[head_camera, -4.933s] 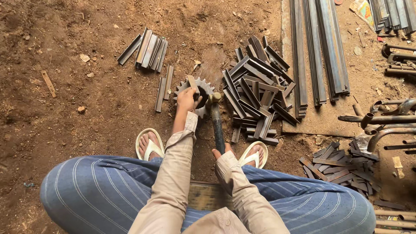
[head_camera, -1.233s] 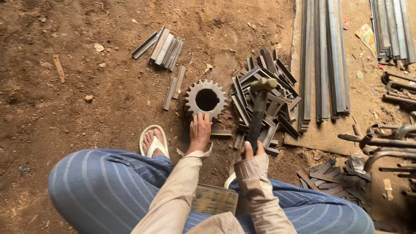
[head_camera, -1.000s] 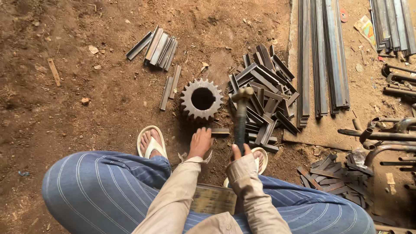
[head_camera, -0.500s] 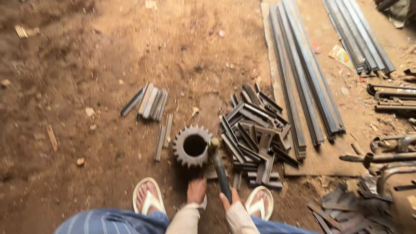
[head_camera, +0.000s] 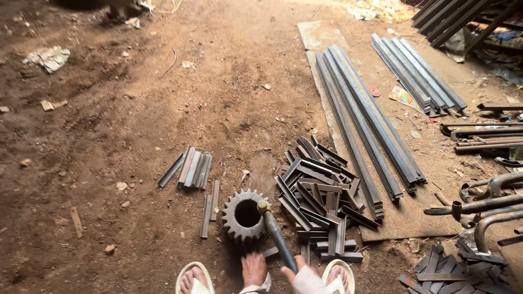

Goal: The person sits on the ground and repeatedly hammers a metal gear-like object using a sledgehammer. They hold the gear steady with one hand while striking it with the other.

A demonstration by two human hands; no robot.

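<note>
Lowered since a second ago, the hammer (head_camera: 277,234) rests its head on the gear wheel's (head_camera: 244,214) rim on the dirt floor (head_camera: 109,109), right hand (head_camera: 294,270) gripping its handle, left hand (head_camera: 254,268) flat beside.

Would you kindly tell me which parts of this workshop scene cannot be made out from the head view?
- Right hand: cut off by the bottom edge, so its grip on the hammer shows only in part.
- Left hand: what lies under its fingers is hidden by the hand itself.
- Hammer head: only its small end shows against the gear.
- Lower pieces of the short bar pile: covered by the upper ones.
- Bent pipes: cut off by the right edge.
</note>
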